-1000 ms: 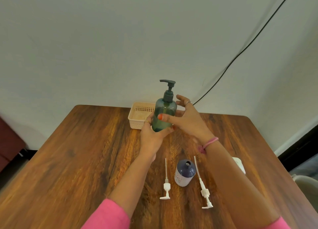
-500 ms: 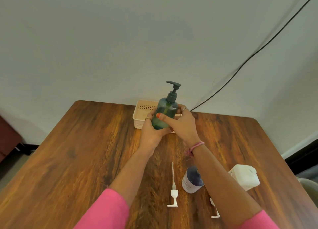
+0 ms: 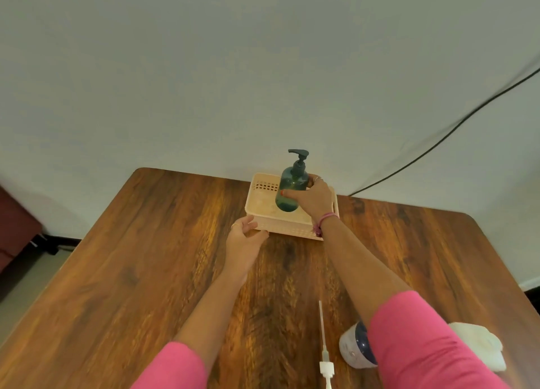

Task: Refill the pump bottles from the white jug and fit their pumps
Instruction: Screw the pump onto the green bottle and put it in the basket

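My right hand (image 3: 312, 200) grips a dark green pump bottle (image 3: 290, 191) with its pump fitted, upright over the cream basket (image 3: 257, 210) at the table's far edge. My left hand (image 3: 244, 238) touches the basket's front left corner with fingers loosely curled. Near me a dark blue bottle (image 3: 355, 349) with no pump stands on the table, partly hidden by my right sleeve. A loose white pump (image 3: 324, 359) lies left of it. The white jug (image 3: 479, 347) shows beyond my right sleeve.
The wooden table (image 3: 146, 272) stands against a pale wall. A black cable (image 3: 438, 139) runs down the wall to the table's back edge. A dark red piece of furniture (image 3: 14, 231) stands at the far left.
My left hand has let go of the green bottle and dropped to the basket's front corner. My right hand carried the bottle farther away, over the basket.
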`<move>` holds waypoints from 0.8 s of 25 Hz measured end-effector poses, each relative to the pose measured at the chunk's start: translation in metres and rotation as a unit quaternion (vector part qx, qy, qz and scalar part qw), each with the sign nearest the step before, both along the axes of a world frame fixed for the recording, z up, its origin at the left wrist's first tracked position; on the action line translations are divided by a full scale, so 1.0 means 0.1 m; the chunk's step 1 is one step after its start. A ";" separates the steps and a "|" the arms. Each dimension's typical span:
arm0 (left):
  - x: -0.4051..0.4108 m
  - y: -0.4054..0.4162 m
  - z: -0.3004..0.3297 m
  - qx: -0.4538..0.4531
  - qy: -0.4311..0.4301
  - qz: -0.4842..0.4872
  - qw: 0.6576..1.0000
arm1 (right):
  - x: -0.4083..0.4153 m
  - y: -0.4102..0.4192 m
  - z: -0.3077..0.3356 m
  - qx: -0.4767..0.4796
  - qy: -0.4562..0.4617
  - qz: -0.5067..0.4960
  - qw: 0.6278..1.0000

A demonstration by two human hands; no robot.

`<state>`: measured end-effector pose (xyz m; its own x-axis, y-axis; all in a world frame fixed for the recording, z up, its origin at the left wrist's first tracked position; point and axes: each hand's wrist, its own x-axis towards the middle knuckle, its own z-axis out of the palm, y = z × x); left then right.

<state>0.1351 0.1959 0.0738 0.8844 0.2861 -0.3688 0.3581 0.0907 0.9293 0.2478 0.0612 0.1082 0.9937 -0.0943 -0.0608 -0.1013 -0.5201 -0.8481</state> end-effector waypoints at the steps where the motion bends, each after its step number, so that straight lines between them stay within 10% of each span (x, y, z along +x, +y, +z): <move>1: 0.04 0.05 -0.05 0.005 0.009 -0.001 1.000 | 0.10 0.05 -0.08 -0.011 0.016 0.005 1.000; 20: 0.33 0.32 -0.70 -0.006 0.088 0.001 0.996 | 0.65 0.48 -1.06 -0.094 0.087 0.025 0.991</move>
<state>0.1681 0.2275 0.0036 0.8048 0.2818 -0.5224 0.5159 0.1029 0.8504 0.3123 0.1091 0.0026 0.9736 -0.0714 -0.2169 -0.2072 -0.6755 -0.7077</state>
